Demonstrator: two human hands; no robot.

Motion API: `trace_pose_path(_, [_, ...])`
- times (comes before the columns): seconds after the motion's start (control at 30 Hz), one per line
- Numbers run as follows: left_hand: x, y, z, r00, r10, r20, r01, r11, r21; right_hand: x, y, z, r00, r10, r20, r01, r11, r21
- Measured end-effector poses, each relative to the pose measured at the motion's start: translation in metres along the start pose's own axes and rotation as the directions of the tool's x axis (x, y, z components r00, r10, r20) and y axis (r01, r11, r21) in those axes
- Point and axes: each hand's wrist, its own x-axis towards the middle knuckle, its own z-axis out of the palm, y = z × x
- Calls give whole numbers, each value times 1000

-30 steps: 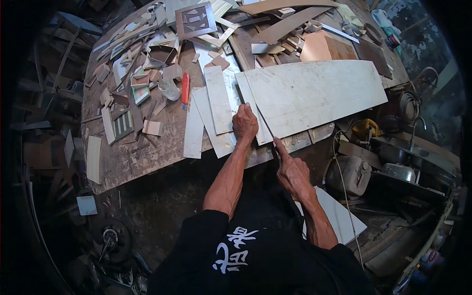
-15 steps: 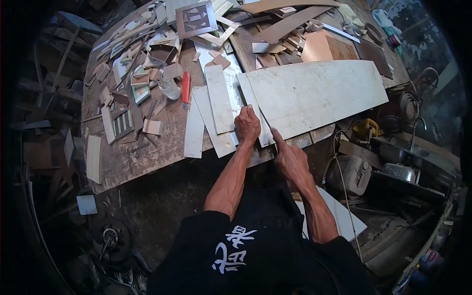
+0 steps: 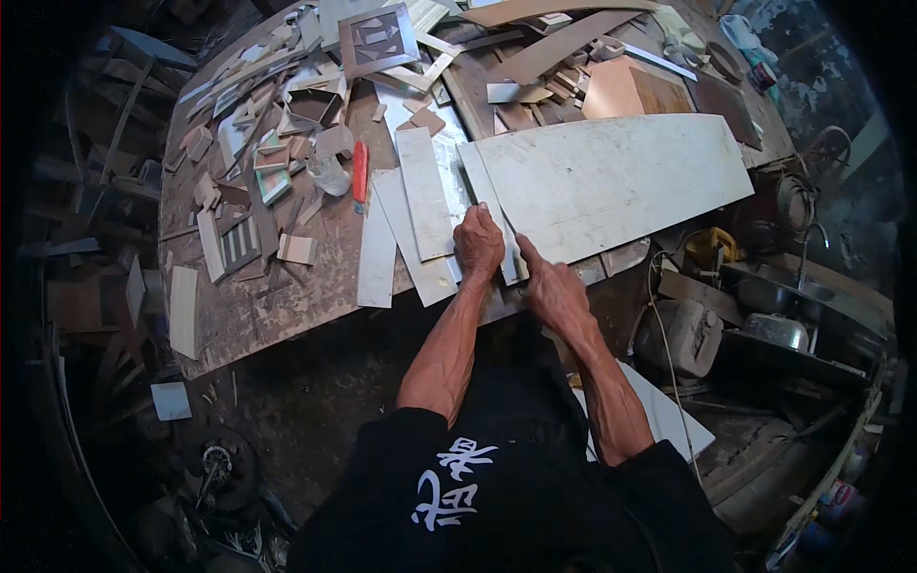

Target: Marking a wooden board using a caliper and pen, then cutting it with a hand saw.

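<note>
A long white board (image 3: 621, 181) with one curved side lies across the bench near its front edge. A narrow white strip (image 3: 483, 177) runs along its left end, with a dark slit between the two. My left hand (image 3: 479, 244) is closed in a fist, pressing at the strip's left edge; whatever lies under its fingers is hidden. In my right hand (image 3: 556, 294) is a hand tool with a thin dark blade (image 3: 510, 225), lying along the slit. The index finger stretches forward over it, and most of its handle is covered.
Left of my hands lie narrow white panels (image 3: 425, 196) and a red-handled cutter (image 3: 360, 177). Small wood offcuts (image 3: 296, 250) and a clear plastic cup (image 3: 330, 175) crowd the bench's left side. A framed panel (image 3: 379, 40) sits farther back. Right of the bench stand a jerrycan (image 3: 690, 339) and a metal sink (image 3: 778, 332).
My right hand has slid a little forward and left along the slit with the tool. My left hand and the board have barely moved.
</note>
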Motion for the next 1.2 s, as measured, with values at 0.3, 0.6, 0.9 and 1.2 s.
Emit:
trace_pose_path(0.3, [-3, 5, -3, 999, -32, 19, 32, 999, -12, 2, -12, -8, 996, 54, 76, -55, 998, 4])
trace_pose_path(0.6, [-6, -2, -7, 999, 10, -40, -10, 1000, -2, -13, -15, -9, 997, 31, 75, -28, 999, -43])
trace_pose_path(0.9, [-5, -1, -3, 997, 7, -74, -6, 1000, 13, -38, -16, -23, 983, 91, 161, -77, 993, -90])
trace_pose_path(1.2, [-4, -6, -5, 1000, -6, -30, 6, 1000, 14, -46, -5, -17, 984, 92, 156, -70, 987, -144])
